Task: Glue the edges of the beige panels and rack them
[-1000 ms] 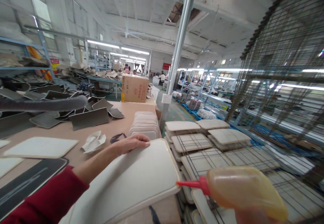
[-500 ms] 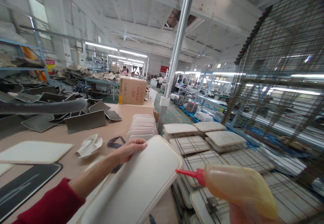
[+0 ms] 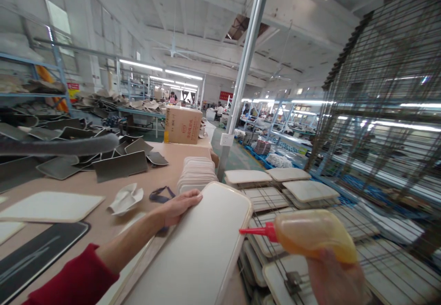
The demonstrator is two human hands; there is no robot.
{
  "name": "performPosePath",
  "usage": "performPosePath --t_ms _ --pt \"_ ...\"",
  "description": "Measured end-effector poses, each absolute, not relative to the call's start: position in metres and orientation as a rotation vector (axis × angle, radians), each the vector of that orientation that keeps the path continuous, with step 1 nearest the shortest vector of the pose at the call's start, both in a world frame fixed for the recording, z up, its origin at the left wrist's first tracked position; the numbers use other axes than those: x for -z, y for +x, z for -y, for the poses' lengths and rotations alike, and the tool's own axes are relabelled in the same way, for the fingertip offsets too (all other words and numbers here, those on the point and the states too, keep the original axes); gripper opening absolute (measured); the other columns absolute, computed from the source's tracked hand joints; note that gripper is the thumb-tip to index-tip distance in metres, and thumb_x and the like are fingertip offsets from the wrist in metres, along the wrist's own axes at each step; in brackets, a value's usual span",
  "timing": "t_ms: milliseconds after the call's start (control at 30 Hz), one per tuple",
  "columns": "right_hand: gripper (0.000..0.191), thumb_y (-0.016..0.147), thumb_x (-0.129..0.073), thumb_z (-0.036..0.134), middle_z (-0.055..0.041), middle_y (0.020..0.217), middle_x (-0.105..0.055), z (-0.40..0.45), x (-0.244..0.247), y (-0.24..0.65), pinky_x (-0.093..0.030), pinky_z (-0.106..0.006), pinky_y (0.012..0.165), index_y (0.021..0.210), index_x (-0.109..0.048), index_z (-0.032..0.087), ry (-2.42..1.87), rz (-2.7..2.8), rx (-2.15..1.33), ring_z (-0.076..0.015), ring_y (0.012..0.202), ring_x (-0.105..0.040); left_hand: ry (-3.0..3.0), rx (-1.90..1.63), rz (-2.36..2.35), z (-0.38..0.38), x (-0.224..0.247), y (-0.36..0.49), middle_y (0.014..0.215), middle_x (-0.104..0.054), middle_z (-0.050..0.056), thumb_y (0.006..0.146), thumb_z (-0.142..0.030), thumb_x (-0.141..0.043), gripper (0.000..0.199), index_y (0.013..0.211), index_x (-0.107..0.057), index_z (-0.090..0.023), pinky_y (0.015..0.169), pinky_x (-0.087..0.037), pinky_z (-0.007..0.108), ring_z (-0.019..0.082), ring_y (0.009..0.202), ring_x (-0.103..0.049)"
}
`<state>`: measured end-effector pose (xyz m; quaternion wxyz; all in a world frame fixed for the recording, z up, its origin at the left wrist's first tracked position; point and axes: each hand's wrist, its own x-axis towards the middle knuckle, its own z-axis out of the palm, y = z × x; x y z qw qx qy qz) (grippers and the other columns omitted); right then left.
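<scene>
My left hand [image 3: 182, 204] pinches the upper left edge of a white panel [image 3: 203, 240] with rounded corners, which it keeps tilted up over the table. Closed around a translucent squeeze bottle [image 3: 310, 234] of yellowish glue-like liquid is my right hand [image 3: 334, 273]. The bottle lies nearly level, and its red nozzle [image 3: 255, 231] points left with the tip at the panel's right edge. A glossy, yellowish line runs along that edge near the top right corner. The lower end of the panel leaves the view.
Wire racks [image 3: 275, 194] bearing several similar panels stand to the right, beneath an upright wire grid [image 3: 386, 75]. On the table lie a stack of pale panels [image 3: 196, 172], crumpled paper [image 3: 127, 199], a black board [image 3: 41, 259] and grey pieces [image 3: 120, 165]. A metal post [image 3: 237, 89] rises ahead.
The bottle has tipped to a more level pose, and more of my right hand shows. The nozzle tip stays at the panel's right edge while the panel has turned slightly. The view has shifted a little.
</scene>
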<state>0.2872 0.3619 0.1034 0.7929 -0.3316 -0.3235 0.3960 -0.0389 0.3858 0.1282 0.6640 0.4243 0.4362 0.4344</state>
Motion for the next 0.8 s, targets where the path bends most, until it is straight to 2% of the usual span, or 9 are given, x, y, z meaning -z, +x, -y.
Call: performPosePath --t_ms 133,267,467,567,667,800 --pt "0.038 0.048 -0.081 0.022 0.0014 0.064 -0.062 -0.36 -0.104 0.283 -0.049 -0.02 0.059 0.081 -0.063 0.02 -0.709 0.731 -0.889 -0.0144 0.063 -0.059 0.932 -0.981 -1.017 -0.386 -0.127 -0.04 0.06 -0.053 -0.008 0.059 -0.049 -0.076 0.047 0.076 -0.044 -0.019 0.049 -0.039 0.02 0.008 0.05 -0.05" --pt "0.047 0.045 -0.083 0.024 0.001 0.063 -0.062 -0.358 -0.105 0.28 -0.05 -0.02 0.058 0.088 -0.063 0.02 -0.729 0.71 -0.901 -0.0141 0.058 -0.058 0.927 -0.973 -1.019 -0.39 -0.121 -0.042 0.059 -0.053 -0.008 0.056 -0.049 -0.077 0.049 0.075 -0.043 -0.02 0.049 -0.04 0.02 0.008 0.05 -0.05" --pt "0.05 0.038 -0.084 0.023 -0.0009 0.059 -0.06 -0.355 -0.097 0.285 -0.051 -0.024 0.053 0.082 -0.062 0.019 -0.798 0.767 -0.939 -0.018 0.057 -0.059 0.939 -0.969 -0.993 -0.397 -0.114 -0.046 0.062 -0.057 -0.006 0.056 -0.05 -0.077 0.049 0.078 -0.044 -0.019 0.051 -0.044 0.023 0.01 0.053 -0.053" --pt "0.046 0.04 -0.084 0.027 -0.0016 0.062 -0.062 -0.352 -0.096 0.281 -0.048 -0.021 0.048 0.079 -0.062 0.017 -0.85 0.732 -0.915 -0.0154 0.053 -0.057 0.925 -0.961 -0.994 -0.398 -0.114 -0.047 0.063 -0.058 -0.006 0.055 -0.047 -0.078 0.049 0.079 -0.045 -0.019 0.052 -0.045 0.023 0.01 0.053 -0.054" --pt "0.041 0.045 -0.082 0.032 -0.0039 0.063 -0.062 -0.349 -0.098 0.275 -0.05 -0.023 0.05 0.077 -0.063 0.017 -0.84 0.747 -0.914 -0.0167 0.055 -0.058 0.909 -0.961 -1.006 -0.4 -0.112 -0.048 0.064 -0.059 -0.006 0.053 -0.047 -0.079 0.05 0.079 -0.046 -0.019 0.052 -0.045 0.023 0.01 0.053 -0.055" --pt "0.051 0.039 -0.085 0.035 -0.0039 0.061 -0.061 -0.346 -0.1 0.276 -0.051 -0.026 0.05 0.082 -0.064 0.018 -0.854 0.766 -0.949 -0.0187 0.054 -0.058 0.91 -0.955 -1.026 -0.404 -0.109 -0.049 0.065 -0.06 -0.004 0.052 -0.048 -0.079 0.051 0.079 -0.047 -0.019 0.053 -0.046 0.025 0.012 0.055 -0.056"
